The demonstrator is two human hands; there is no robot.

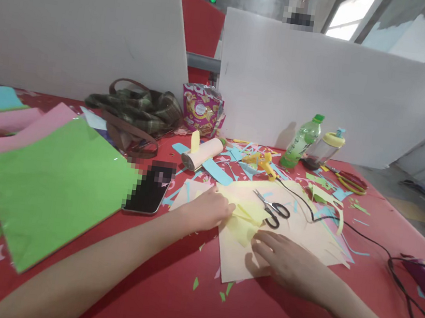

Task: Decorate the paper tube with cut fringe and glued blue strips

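A piece of pale yellow paper lies folded or creased over larger cream sheets. My left hand is closed, its fingertips pinching the yellow paper at its left side. At the paper's right edge is my right hand, fingers loosely bent and apart, the tips at or just beside the paper. Black-handled scissors lie partly spread on the cream sheets, just beyond my right hand. Farther back, a cream paper tube with blue and yellow paper flaps rests on its side.
A phone and a large green sheet lie left. Behind are a yellow glue gun with a black cable, a green bottle, a jar, a snack bag and a plaid bag. Paper scraps litter the red table.
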